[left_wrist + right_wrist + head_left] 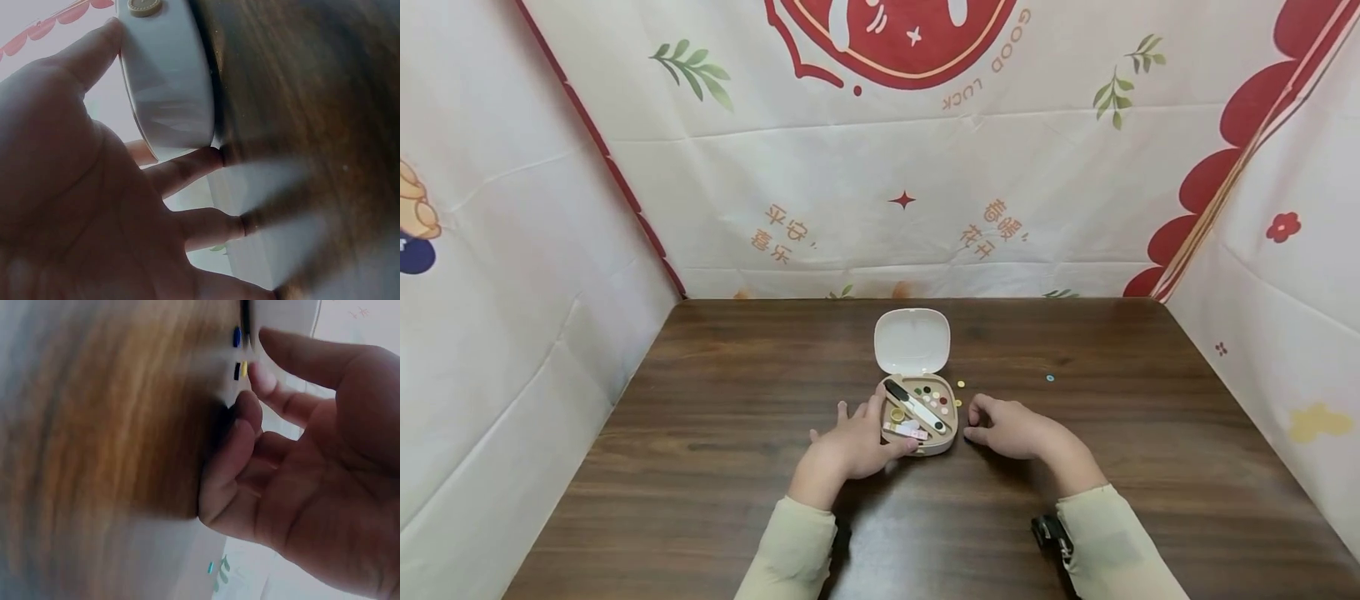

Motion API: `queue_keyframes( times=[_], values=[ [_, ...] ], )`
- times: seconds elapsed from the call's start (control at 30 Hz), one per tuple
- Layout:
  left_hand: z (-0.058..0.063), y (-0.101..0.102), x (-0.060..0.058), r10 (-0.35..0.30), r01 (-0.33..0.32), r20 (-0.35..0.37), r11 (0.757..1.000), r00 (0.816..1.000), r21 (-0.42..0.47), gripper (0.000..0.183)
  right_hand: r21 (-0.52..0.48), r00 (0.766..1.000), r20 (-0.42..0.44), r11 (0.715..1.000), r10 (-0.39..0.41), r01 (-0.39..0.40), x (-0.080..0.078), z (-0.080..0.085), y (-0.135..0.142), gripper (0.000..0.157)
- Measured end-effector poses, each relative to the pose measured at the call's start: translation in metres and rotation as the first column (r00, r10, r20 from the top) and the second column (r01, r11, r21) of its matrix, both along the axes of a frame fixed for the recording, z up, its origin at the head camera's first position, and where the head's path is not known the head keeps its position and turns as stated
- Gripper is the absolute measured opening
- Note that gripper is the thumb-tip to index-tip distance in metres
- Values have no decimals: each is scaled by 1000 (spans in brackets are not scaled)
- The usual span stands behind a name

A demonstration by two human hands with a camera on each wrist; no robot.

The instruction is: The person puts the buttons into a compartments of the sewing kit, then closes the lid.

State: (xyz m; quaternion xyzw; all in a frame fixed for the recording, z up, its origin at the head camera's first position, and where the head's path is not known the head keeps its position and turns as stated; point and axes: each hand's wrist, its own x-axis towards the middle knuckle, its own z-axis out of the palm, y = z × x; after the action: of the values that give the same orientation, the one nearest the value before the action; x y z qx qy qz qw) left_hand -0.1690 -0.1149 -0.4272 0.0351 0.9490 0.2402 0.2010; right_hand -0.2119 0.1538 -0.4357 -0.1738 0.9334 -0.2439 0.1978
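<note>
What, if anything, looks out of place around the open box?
A yellow button and a light blue button lie loose on the table, right of the box; another yellow button is at the box's right edge. They look stray because other buttons sit inside it.

L bare hand point(852, 439): thumb/index in wide grip, other fingers splayed. R bare hand point(1009, 427): thumb/index apart, others curled. Pale-sleeved L arm point(793, 542), R arm point(1116, 537) angled inward, short of far edge, brown wood-grain tabletop point(700, 500).
</note>
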Motion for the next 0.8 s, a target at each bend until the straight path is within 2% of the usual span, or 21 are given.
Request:
queue_keyframes(
  times=[0.2,0.63,0.8],
  values=[
    [2,1,1,-5,5,-3,1000,1000,-3,105,-17,999,-29,1000,18,-18,1,-5,1,18],
    [2,0,1,-5,5,2,1000,1000,-6,105,-40,997,-19,996,-81,80,6,-5,4,13],
    [2,0,1,-11,11,-2,1000,1000,-5,105,-24,993,-26,993,-119,118,9,-6,4,18]
  ],
)
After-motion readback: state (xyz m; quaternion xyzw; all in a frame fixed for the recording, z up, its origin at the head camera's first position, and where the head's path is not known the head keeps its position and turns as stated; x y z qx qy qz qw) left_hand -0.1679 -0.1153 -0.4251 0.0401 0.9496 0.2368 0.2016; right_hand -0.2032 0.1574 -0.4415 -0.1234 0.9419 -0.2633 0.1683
